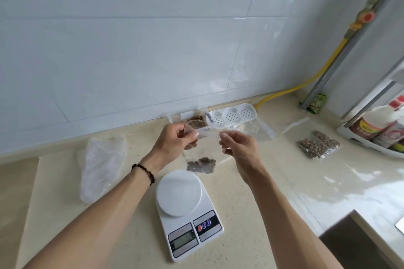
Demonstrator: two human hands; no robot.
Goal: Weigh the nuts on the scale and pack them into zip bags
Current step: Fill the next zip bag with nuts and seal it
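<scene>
Both my hands hold a clear zip bag (205, 150) up over the counter, behind the white scale (185, 205). My left hand (172, 142) pinches the bag's top strip at its left end. My right hand (238, 146) pinches the strip at its right end. A small clump of brown nuts (202, 164) sits in the bag's bottom, hanging just above the scale's far edge. The scale's round platform is bare. A clear tub of nuts (197, 123) stands by the wall behind my hands. Two filled nut bags (318, 147) lie on the counter at the right.
A crumpled clear plastic bag (102, 163) lies at the left. A white perforated tray (234, 114) stands by the wall, loose zip bags (260, 129) beside it. Sauce bottles in a rack (380, 128) sit at far right. A yellow hose (290, 90) runs along the wall.
</scene>
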